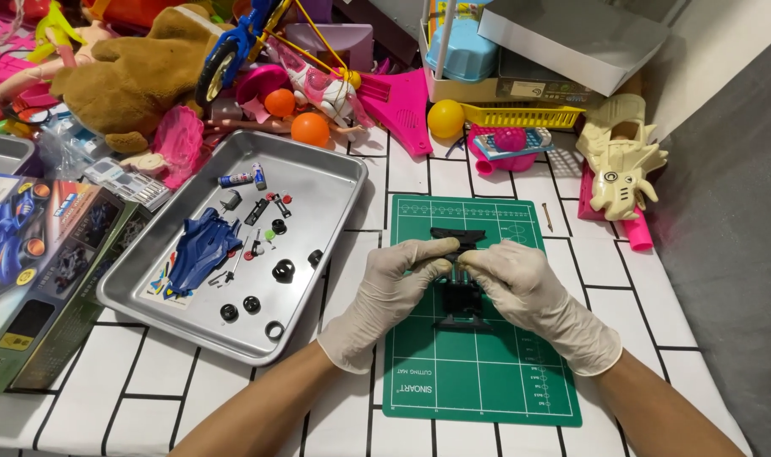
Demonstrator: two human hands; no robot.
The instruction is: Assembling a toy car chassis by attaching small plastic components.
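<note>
A black model-car chassis (458, 298) lies on a green cutting mat (478, 372) in the middle of the table. My left hand (392, 288) and my right hand (521, 283), both in pale rubber gloves, meet over its middle and pinch it with their fingertips. What the fingertips hold between them is hidden. To the left, a metal tray (317, 182) carries a blue car body shell (201, 250), several black wheels and tyres (282, 271), small parts and a little tube.
A printed kit box (38, 271) lies at the left edge. Toys crowd the back: a brown plush animal (140, 76), orange balls (309, 129), a yellow ball (445, 118), pink plastic pieces, a cream toy gun (620, 156). A small nail (548, 217) lies beside the mat.
</note>
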